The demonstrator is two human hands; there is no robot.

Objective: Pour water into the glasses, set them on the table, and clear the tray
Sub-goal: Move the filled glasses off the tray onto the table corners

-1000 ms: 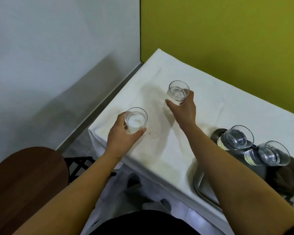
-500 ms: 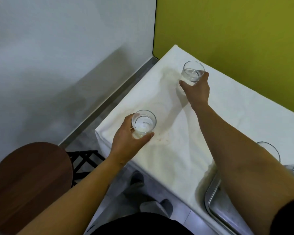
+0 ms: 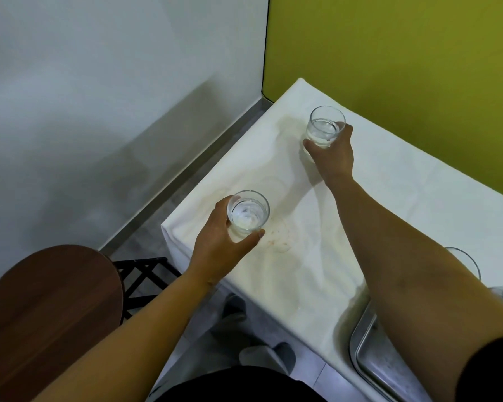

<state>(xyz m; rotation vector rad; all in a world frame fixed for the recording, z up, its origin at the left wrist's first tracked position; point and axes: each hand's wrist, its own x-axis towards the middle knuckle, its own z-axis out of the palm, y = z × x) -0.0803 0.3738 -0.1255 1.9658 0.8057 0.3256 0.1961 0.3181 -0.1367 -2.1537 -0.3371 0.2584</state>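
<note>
Two clear glasses with water stand on the white tablecloth (image 3: 317, 271). My left hand (image 3: 219, 245) wraps around the near glass (image 3: 248, 211) close to the table's left corner. My right hand (image 3: 333, 156) grips the far glass (image 3: 325, 126) near the back of the table by the green wall. The metal tray (image 3: 369, 352) sits at the lower right, mostly hidden by my right arm. Rims of two more glasses (image 3: 465, 261) peek out behind that arm.
A round brown wooden stool (image 3: 47, 314) stands at the lower left, with a black frame (image 3: 145, 280) beside it. The green wall (image 3: 404, 68) runs along the table's far side. A faint reddish stain (image 3: 279, 242) marks the cloth near the left glass.
My right hand has carried its glass farther back across the table. The left glass has stayed near the corner. The view has shifted left, so the tray glasses are now mostly hidden.
</note>
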